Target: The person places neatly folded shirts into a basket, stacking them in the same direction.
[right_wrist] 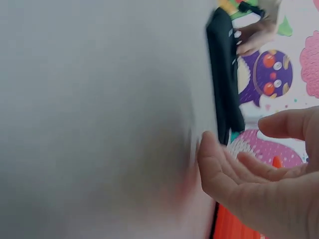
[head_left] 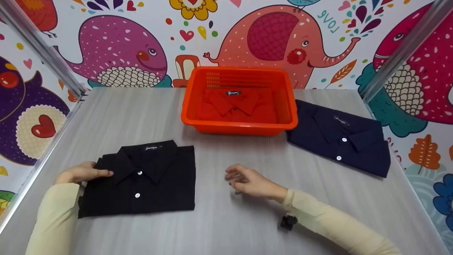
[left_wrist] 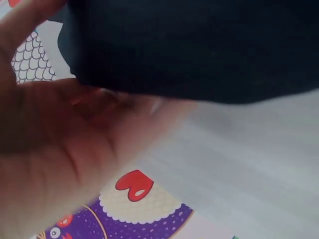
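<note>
The left hand (left_wrist: 65, 144) grips the dark cloth (left_wrist: 199, 50), blurred fingers (left_wrist: 137, 122) at its lower edge; the pale bench (left_wrist: 259, 159) extends at right, and a patterned wall (left_wrist: 142, 211) bearing a red heart (left_wrist: 135, 186) appears below.

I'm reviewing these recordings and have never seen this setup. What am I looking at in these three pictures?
There is no machine here, just a person's two bare hands. The wide picture comes from a head camera looking down; the two close-ups come from a camera on each wrist. On the table lie a folded black collared shirt, a folded navy shirt and an orange plastic basket with a red shirt inside. The left hand pinches the black shirt's edge; the right hand holds nothing.
</note>
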Tool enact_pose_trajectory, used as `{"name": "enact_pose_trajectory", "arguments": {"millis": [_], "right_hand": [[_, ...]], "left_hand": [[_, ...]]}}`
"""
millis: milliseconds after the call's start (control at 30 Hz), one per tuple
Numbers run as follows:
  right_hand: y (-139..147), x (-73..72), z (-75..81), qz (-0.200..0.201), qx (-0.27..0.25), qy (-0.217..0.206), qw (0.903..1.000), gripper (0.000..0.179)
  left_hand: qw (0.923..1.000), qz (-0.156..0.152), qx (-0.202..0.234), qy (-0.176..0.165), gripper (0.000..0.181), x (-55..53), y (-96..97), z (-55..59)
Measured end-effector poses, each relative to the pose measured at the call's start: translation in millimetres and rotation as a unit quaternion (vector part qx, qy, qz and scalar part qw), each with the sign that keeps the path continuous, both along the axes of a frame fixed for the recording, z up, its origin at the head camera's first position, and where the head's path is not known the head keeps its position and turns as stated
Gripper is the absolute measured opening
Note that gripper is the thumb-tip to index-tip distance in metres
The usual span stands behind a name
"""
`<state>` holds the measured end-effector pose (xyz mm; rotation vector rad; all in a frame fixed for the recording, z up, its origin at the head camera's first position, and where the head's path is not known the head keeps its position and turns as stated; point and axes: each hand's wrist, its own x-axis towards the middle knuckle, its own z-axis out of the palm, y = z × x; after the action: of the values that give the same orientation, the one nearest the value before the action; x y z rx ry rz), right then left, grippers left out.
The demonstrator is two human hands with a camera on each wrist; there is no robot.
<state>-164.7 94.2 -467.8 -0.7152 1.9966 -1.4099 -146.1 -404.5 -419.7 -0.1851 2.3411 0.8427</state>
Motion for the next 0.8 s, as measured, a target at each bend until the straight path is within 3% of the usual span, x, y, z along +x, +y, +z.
{"name": "enact_pose_trajectory", "arguments": {"millis": [67, 300, 467, 600, 700, 800], "right_hand": [[-8, 3.6, -1.1, -0.02, -0.02, -0.053, 0.9982, 0.043], [-25, 12.4, -1.1, -0.092, -0.085, -0.179, 0.9758, 0.052], [-39, 14.1, 1.4, -0.124, -0.13, -0.252, 0.9509, 0.061], [-54, 14.8, 1.7, -0.139, -0.164, -0.296, 0.9309, 0.065], [-66, 13.4, 2.1, -0.145, -0.15, -0.302, 0.9302, 0.065], [-76, 10.4, 4.4, -0.153, -0.124, -0.308, 0.9309, 0.067]], "left_hand": [[0.9999, -0.007, 0.007, 0.006, 0.091, -1.7, 4.8, -0.7], [0.9984, 0.036, 0.043, -0.012, 0.094, -6.4, 25.7, 1.1], [0.9968, 0.053, 0.057, 0.015, 0.067, -6.4, 38.7, 3.1], [0.9972, 0.047, 0.048, 0.033, 0.043, -7.2, 42.9, 2.9], [0.9982, 0.04, 0.03, 0.034, 0.048, -7.2, 42.6, 0.3], [0.9985, 0.035, 0.025, 0.034, 0.065, -5.8, 41.0, -3.2]]}}
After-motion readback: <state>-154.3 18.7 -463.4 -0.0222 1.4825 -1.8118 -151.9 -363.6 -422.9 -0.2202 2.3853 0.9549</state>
